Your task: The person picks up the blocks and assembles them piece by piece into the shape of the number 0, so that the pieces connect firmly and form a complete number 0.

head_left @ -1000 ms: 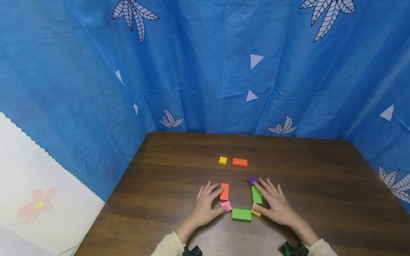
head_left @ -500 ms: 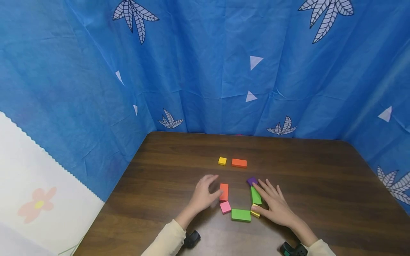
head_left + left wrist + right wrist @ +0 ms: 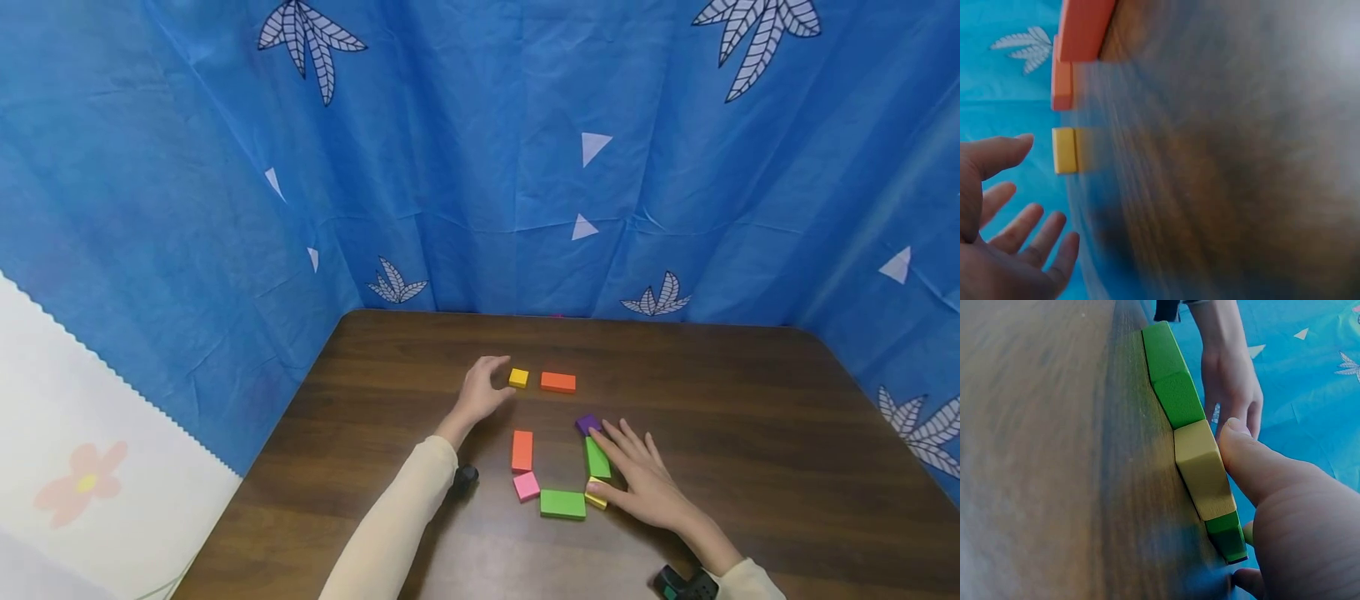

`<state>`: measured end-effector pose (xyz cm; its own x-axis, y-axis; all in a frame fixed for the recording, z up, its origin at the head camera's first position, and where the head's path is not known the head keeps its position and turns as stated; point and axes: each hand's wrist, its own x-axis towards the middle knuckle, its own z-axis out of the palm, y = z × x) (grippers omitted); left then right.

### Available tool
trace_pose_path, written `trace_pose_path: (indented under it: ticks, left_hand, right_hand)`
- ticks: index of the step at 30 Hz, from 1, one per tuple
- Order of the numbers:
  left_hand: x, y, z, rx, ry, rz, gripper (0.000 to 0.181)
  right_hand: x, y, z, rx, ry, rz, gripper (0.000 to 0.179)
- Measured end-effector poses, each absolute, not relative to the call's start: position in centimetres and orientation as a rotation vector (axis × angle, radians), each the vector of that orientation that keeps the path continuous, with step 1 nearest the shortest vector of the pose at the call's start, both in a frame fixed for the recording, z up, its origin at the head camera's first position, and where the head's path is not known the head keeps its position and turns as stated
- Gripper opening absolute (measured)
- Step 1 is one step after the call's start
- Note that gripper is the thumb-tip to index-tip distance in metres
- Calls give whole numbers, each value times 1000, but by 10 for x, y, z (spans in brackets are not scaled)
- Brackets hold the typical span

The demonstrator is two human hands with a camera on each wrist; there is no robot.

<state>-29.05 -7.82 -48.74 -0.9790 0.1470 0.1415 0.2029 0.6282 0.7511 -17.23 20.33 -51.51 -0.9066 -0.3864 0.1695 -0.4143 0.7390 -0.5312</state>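
My left hand [image 3: 482, 392] reaches beside a small yellow block [image 3: 518, 378], its thumb and fingers spread apart around the block's left side. In the left wrist view a gap shows between those fingers and the yellow block [image 3: 1064, 150]. My right hand [image 3: 643, 483] lies with straight fingers over the right side of a U-shaped row of blocks. Its thumb touches a second yellow block [image 3: 1204, 465], and its index finger reaches where a green block [image 3: 597, 458] meets a purple block [image 3: 588, 425]. Another green block [image 3: 562, 503] forms the bottom of the row.
An orange block [image 3: 522, 450] and a pink block [image 3: 527, 486] make up the row's left side. Farther back, a red-orange block [image 3: 558, 382] lies right of the small yellow one. A blue curtain [image 3: 480, 167] hangs behind the brown wooden table [image 3: 750, 400].
My left hand has lifted off the orange and pink blocks and moved forward to the small yellow block at the back. The right hand has stayed in place.
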Motion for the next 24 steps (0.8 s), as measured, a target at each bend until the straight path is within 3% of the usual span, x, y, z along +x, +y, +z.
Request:
trace_pose_path:
  ticks: [10, 24]
  left_hand:
    - [-308, -74, -495, -268, -2838, -1308, 59]
    - [-314, -71, -503, -195, -2875, -1282, 43]
  right_hand:
    - [-173, 202, -514, 658, -2891, 899, 78]
    - [-174, 203, -517, 661, -2889, 896, 79]
